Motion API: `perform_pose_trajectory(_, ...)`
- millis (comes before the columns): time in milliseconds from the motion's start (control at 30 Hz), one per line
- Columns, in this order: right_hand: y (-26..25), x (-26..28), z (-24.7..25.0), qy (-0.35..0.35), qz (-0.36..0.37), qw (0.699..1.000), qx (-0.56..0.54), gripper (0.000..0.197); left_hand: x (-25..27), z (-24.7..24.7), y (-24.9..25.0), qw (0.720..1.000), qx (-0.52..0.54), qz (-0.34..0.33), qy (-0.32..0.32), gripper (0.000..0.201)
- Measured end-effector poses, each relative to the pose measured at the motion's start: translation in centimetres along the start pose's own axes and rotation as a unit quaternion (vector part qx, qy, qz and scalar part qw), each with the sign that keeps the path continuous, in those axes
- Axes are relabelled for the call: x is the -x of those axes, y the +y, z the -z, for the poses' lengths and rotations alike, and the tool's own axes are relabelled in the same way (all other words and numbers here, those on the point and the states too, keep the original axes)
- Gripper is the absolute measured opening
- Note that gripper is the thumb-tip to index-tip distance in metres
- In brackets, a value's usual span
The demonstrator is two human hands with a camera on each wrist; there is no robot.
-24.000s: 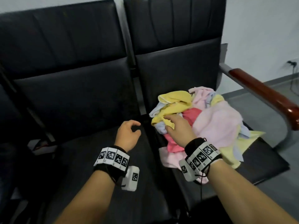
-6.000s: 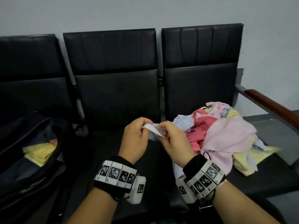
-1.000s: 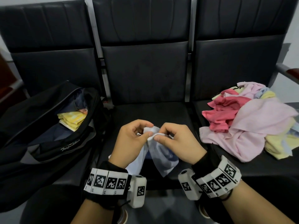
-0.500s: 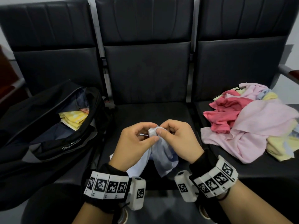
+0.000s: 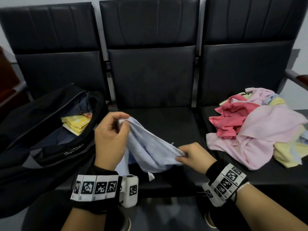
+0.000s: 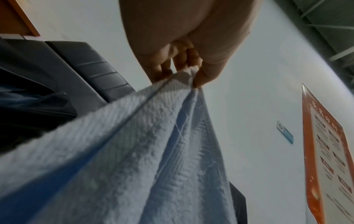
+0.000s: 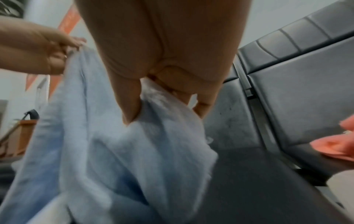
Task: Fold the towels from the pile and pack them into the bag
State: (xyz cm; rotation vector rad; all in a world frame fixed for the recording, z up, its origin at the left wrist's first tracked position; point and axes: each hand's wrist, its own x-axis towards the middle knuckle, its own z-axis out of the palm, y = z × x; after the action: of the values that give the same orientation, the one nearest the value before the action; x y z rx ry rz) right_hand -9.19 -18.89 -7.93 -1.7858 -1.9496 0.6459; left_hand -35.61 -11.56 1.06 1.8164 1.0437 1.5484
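Light blue towel (image 5: 150, 147): ribbed terry, unfolded, held in the air above the middle seat, upper edge stretched, the rest sagging.
Towel pile (image 5: 260, 129): pink, red, yellow and pale blue pieces, crumpled, on the right seat.
Black bag (image 5: 41, 139): unzipped, on the left seat, folded yellow towel (image 5: 75, 124) inside.

So from my feed I'm looking at a row of three black padded seats (image 5: 150, 75) joined side by side against a pale wall (image 6: 249, 94), with metal bars in the gaps between the backrests. There's a reddish-brown wooden armrest (image 5: 302, 80) at the far right end of the row. The left wrist view catches an orange poster (image 6: 329, 151) hanging on that wall, text too blurry for me to read, plus a small blue sign (image 6: 285, 133) just beside it. Some wooden furniture (image 7: 19, 136) sits off on the left of the right wrist view, pretty fuzzy.
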Motion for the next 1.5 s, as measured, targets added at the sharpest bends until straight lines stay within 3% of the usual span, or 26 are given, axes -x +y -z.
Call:
perform_pose_trajectory(167,1.0,0.4,0.2,-0.008,0.009,0.974,0.225,0.021,-1.5,1.8,-0.4,0.997,-0.001,0.008,0.07,0.018)
perform_pose_trajectory(267,1.1,0.7,1.4,0.018,0.037,0.977,0.208,0.014,-2.2,2.8,-0.7,0.997,-0.005,0.017,0.079,0.017)
perform_pose_trajectory(400,0.3,0.5,3.1,0.113,0.058,0.982,0.139,0.008,-2.9,3.9,-1.4,0.994,-0.031,0.027,0.1,0.018)
perform_pose_trajectory(567,-1.1,0.0,4.7,0.178,0.138,0.951,0.212,0.014,-3.3,4.7,-1.8,0.993,-0.04,0.025,0.107,0.02)
perform_pose_trajectory(733,-2.7,0.2,5.4,0.198,0.15,0.937,0.246,0.008,-3.6,5.1,-1.8,0.992,-0.046,0.023,0.116,0.018)
perform_pose_trajectory(833,-1.9,-0.1,6.0,0.187,0.086,0.968,0.142,0.006,-3.9,5.9,-1.9,0.992,-0.05,0.02,0.117,0.019)
perform_pose_trajectory(900,-1.1,-0.3,6.5,0.227,0.041,0.972,0.033,0.01,-4.0,6.2,-1.9,0.992,-0.056,0.018,0.114,0.019)
perform_pose_trajectory(1000,-0.9,-0.7,7.6,0.304,0.033,0.951,-0.049,0.008,-4.5,6.5,-1.9,0.991,-0.072,0.023,0.109,0.02)
perform_pose_trajectory(1100,-1.2,-1.2,9.1,0.332,0.035,0.94,-0.067,0.006,-5.1,6.6,-1.7,0.991,-0.076,0.029,0.109,0.021)
perform_pose_trajectory(1233,-2.6,-1.2,11.3,0.393,0.04,0.91,-0.125,0.02,-5.9,7.0,-0.8,0.989,-0.069,0.034,0.129,0.022)
perform_pose_trajectory(1367,-4.6,-0.1,13.2,0.416,0.046,0.893,-0.165,0.017,-6.1,7.7,0.5,0.987,-0.058,0.012,0.149,0.025)
perform_pose_trajectory(1500,-7.0,1.4,14.4,0.428,0.102,0.872,-0.215,0.008,-6.1,8.3,1.8,0.984,-0.054,-0.023,0.17,0.026)
